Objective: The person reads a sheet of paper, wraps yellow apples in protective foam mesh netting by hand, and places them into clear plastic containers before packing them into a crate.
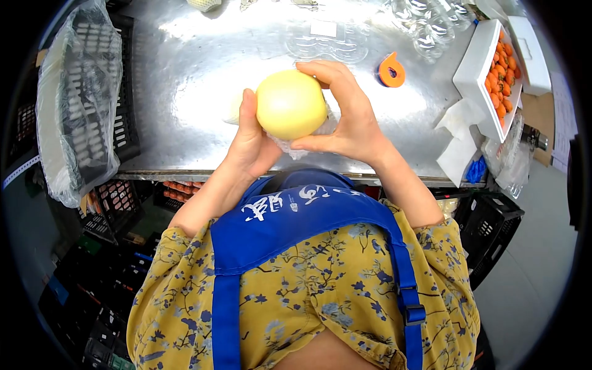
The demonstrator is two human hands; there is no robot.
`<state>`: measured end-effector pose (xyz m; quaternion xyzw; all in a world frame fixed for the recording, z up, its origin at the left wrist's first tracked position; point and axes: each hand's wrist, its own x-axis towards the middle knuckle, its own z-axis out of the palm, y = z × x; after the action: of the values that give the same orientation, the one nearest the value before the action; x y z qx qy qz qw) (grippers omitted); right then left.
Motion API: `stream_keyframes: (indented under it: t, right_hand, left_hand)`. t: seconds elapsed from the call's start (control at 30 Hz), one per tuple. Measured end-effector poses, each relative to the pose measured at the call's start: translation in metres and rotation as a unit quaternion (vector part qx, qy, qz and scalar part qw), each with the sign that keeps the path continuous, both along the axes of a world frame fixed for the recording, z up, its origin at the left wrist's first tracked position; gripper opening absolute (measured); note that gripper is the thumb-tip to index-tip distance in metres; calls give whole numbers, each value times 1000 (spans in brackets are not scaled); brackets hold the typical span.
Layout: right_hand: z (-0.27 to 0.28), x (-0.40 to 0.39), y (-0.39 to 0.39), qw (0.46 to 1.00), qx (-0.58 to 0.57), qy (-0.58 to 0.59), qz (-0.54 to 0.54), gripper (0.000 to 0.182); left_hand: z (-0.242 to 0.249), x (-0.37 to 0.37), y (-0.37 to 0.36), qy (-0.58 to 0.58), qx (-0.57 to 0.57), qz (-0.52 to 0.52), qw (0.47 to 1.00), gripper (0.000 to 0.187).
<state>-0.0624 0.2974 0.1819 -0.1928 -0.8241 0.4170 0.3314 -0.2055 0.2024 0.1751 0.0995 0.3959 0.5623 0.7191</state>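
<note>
A large, round, pale yellow fruit (291,105) is held between both hands above the metal table (179,117). My left hand (251,139) supports its left and lower side, thumb up along the fruit. My right hand (348,114) curves round its right side, with fingers at the top and thumb at the lower edge. Crumpled clear plastic (296,148) shows beneath the fruit. Something pale, mostly hidden, lies just behind my left thumb. Beyond the fruit are clear plastic trays (330,43) and an orange tape dispenser (391,70).
A white foam box (478,58) of small orange fruits stands at the right, beside white paper (456,139) and a blue crumpled item (476,169). At the left is a plastic-covered black crate (80,111). More clear packaging (425,28) lies at the back right.
</note>
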Motion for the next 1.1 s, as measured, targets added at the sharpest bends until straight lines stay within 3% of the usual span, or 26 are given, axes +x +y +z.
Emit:
stream_keyframes:
  t: [0.13, 0.23, 0.33, 0.37, 0.47, 0.5, 0.6, 0.67, 0.73, 0.9, 1.0, 1.07, 1.1]
  right_hand:
    - [-2, 1, -1, 1000, -18, -17, 7, 82]
    - [-16, 4, -2, 955, -275, 108, 27, 81]
    - [-14, 12, 1, 839, -508, 192, 19, 83]
    - [-24, 15, 3, 831, -519, 200, 22, 82]
    - [-24, 18, 4, 743, -615, 256, 65, 82]
    - [-29, 18, 4, 744, -613, 257, 66, 77]
    - [-39, 21, 4, 683, -679, 251, 97, 76]
    - [-42, 18, 3, 575, -735, 327, 149, 60]
    - [-50, 15, 1, 516, -758, 355, 180, 52]
    - [-50, 10, 5, 483, -799, 278, 228, 54]
    - [-46, 8, 14, 451, -811, 235, 290, 57]
    - [-46, 9, 19, 419, -822, 214, 320, 60]
    - [-39, 6, 19, 473, -822, 167, 269, 62]
  left_hand:
    - [-5, -2, -2, -18, 3, 17, 1000, 85]
    - [-5, -1, -3, 56, 12, 59, 997, 60]
    - [1, 3, -3, 127, 26, 70, 989, 45]
    - [-3, 3, -4, 116, 15, 88, 989, 38]
    - [-13, -2, -5, 218, 19, 91, 972, 37]
    - [-7, 0, -4, 241, 28, 107, 964, 37]
    - [-5, -2, -6, 343, 70, 61, 935, 38]
    - [0, -4, -4, 404, 118, 35, 907, 39]
    - [4, -5, -2, 435, 154, 11, 887, 40]
    - [3, -11, 6, 418, 184, -34, 889, 47]
    - [9, -17, 10, 372, 230, -55, 898, 59]
    - [9, -21, 13, 399, 201, -78, 891, 70]
    - [12, -23, 15, 429, 200, -98, 876, 70]
